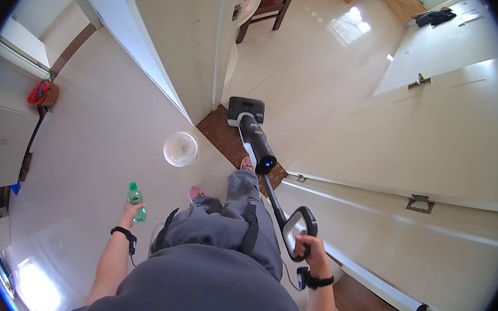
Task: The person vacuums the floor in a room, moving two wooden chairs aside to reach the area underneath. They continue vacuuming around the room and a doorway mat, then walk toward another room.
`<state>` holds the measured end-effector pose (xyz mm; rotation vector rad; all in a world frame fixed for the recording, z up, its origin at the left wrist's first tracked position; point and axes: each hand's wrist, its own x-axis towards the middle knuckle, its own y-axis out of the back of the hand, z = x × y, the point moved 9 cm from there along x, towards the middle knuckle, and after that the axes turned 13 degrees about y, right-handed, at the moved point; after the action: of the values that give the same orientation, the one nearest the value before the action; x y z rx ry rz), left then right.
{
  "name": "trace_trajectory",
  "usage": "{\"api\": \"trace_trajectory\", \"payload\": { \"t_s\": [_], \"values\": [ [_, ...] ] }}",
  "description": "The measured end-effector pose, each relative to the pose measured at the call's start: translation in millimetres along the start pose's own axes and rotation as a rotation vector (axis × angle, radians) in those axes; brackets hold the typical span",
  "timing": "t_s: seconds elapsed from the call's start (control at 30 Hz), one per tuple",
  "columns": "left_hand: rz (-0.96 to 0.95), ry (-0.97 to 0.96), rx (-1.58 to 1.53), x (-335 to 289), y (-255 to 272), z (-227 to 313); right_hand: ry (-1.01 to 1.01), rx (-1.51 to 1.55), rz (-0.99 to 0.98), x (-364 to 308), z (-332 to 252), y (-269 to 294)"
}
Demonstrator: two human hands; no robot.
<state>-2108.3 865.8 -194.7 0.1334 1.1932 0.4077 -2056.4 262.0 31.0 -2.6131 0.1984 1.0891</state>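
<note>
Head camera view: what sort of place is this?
Probably the inside of a home: there is a pale door with a metal handle, a dark wooden chair, and an upright floor cleaner in the person's right hand.

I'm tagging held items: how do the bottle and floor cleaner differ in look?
The bottle is green and see-through; the floor cleaner is mainly black and opaque. The bottle is small, the floor cleaner far longer. The bottle ends in a cap, the floor cleaner in a loop handle. Both are held: bottle in the left hand, floor cleaner in the right hand.
</note>
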Motion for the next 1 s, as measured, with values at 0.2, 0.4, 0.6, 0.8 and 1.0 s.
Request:
{"api": "trace_trajectory", "payload": {
  "t_s": [0.2,0.4,0.6,0.8,1.0],
  "values": [
    [0.013,0.042,0.105,4,12,-32,0.107,-0.100,0.205,-59,-13,-12],
    [0.015,0.132,0.104,-24,-4,-89,0.181,-0.134,0.171,-22,-43,-34],
    [0.083,0.129,-0.084,-52,5,-149,0.177,-0.050,0.050,95,-48,-69],
    [0.377,0.218,-0.078,-97,3,-190,0.322,-0.151,-0.049,239,-92,-116],
    [0.357,0.256,-0.350,-161,-35,-196,0.363,-0.159,-0.037,337,-129,-119]
  ]
}}
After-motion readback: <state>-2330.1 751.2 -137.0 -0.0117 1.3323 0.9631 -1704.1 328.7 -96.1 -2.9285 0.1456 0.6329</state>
